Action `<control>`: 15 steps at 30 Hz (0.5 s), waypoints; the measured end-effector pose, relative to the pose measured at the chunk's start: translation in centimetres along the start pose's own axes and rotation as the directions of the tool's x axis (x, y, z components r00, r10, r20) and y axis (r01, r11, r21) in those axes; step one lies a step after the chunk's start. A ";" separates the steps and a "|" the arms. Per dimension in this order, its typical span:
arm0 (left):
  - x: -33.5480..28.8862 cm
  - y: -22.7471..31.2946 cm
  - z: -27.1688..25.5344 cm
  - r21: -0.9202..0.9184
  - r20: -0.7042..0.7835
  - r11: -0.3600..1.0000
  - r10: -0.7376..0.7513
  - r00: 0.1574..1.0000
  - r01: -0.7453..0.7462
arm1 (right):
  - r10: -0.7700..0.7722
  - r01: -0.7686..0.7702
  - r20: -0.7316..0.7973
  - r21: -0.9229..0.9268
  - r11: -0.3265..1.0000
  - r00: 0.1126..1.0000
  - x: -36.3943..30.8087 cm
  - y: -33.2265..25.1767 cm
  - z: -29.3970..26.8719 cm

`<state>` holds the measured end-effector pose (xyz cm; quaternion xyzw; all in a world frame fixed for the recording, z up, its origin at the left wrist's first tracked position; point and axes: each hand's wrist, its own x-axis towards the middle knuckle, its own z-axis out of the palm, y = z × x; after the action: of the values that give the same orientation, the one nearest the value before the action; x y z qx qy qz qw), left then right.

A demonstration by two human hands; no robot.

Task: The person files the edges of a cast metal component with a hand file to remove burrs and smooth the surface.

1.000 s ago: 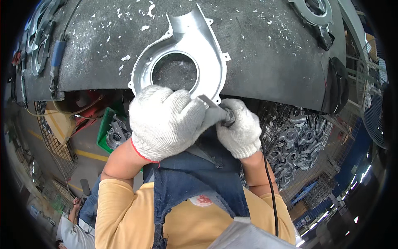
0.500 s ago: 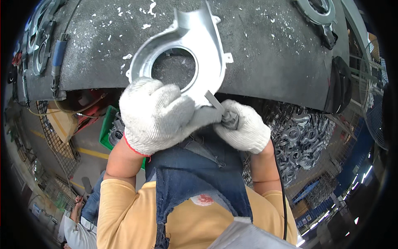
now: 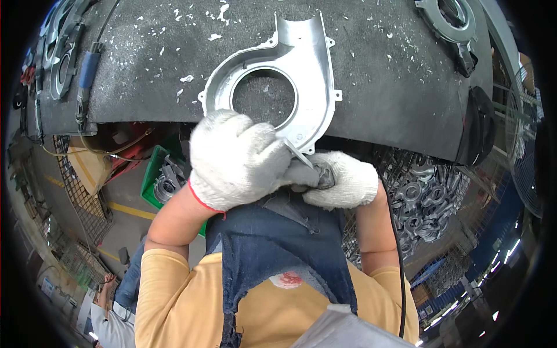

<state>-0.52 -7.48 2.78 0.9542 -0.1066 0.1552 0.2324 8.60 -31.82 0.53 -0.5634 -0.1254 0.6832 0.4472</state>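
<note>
A silvery metal blower housing (image 3: 310, 87), with a round hole and an open spout pointing away from me, rests on the dark table and reaches over its near edge. My left hand (image 3: 238, 156), in a white knitted glove, is closed on the housing's near left rim. In my gloved right hand (image 3: 343, 180) is a flat-bladed scraper (image 3: 299, 154), its grey handle mostly inside my fist. The blade lies against or very near the housing's near edge; exact contact cannot be told. My left thumb reaches across to the blade and handle.
White shavings are scattered over the dark tabletop (image 3: 371, 110). A blue-handled tool on a cord (image 3: 86, 75) and more castings (image 3: 61, 72) lie at left, another casting (image 3: 449, 23) at far right. Below are a green crate (image 3: 149, 184), a mesh bin of castings (image 3: 420, 197) and another person (image 3: 116, 319).
The housing has shifted right in the picture and turned slightly clockwise, both hands staying with it. The scraper blade now sits lower along the housing's near edge.
</note>
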 end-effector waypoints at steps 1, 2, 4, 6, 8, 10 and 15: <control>-0.3 0.3 0.7 -0.035 -0.007 0.999 -0.007 1.000 0.006 | 0.003 -0.003 0.002 0.001 1.000 1.000 -0.3 0.2 0.3; -0.3 0.5 1.1 -0.102 0.016 0.993 -0.057 0.998 0.058 | -0.015 0.007 -0.091 -0.087 0.996 0.996 -0.7 0.4 0.6; -0.2 0.6 1.2 -0.177 0.048 0.978 -0.099 0.994 0.106 | -0.193 0.167 -0.216 -0.134 0.977 0.957 -0.4 1.7 0.4; -0.4 0.2 0.4 -0.140 -0.061 0.990 -0.028 0.998 0.019 | -0.058 0.050 -0.286 -0.034 0.998 0.956 -2.1 2.3 0.2; -2.9 -1.4 -0.7 -0.051 -0.113 0.998 0.027 0.993 -0.033 | 0.021 -0.003 -0.316 0.057 0.998 0.949 -2.7 2.9 0.2; -3.6 -3.5 -1.9 0.115 -0.066 0.992 0.050 0.997 -0.042 | -0.145 0.102 -0.435 -0.121 0.987 0.889 -3.0 3.9 0.6; -3.1 -7.0 -1.4 0.128 0.142 0.988 0.070 0.987 -0.089 | -0.137 0.049 -0.461 -0.197 0.979 0.877 -1.2 3.9 2.3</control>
<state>-1.81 -0.28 0.05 0.9711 -0.1498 0.1052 0.1533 4.67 -34.18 -0.56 -0.7440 -0.1009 0.4891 0.4440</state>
